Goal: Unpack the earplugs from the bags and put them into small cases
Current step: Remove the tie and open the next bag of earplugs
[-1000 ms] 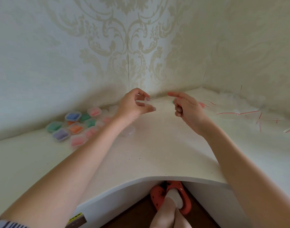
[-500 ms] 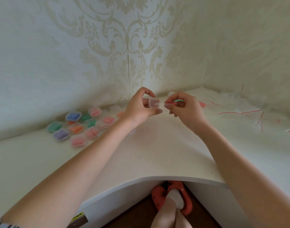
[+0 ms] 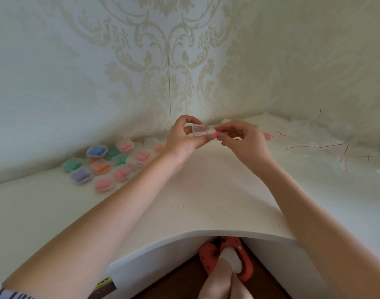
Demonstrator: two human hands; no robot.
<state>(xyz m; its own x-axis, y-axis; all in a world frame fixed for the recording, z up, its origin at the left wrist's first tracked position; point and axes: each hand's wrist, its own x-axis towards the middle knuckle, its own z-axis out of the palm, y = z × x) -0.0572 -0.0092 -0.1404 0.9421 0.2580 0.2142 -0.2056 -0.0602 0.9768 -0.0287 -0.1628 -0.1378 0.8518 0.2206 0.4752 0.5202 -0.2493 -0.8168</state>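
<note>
My left hand [image 3: 181, 139] holds a small clear plastic case [image 3: 199, 131] between thumb and fingers, raised above the white corner desk [image 3: 206, 186]. My right hand [image 3: 241, 139] pinches a pink earplug [image 3: 216, 134] at the case's right edge, touching the case. The case's lid state is hard to tell. Several filled cases [image 3: 102, 167] with green, blue, purple, orange and pink earplugs lie in a cluster at the back left. Clear zip bags with red strips [image 3: 327, 145] lie piled at the right.
Wallpapered walls meet in a corner just behind my hands. The desk's curved front edge [image 3: 206, 233] is near me; below it are feet in red clogs [image 3: 227, 257]. A pink earplug [image 3: 267, 136] lies behind my right hand.
My hands have come together. The right hand moved left and now brings a pink earplug to the case held by the left; earlier the hands were apart.
</note>
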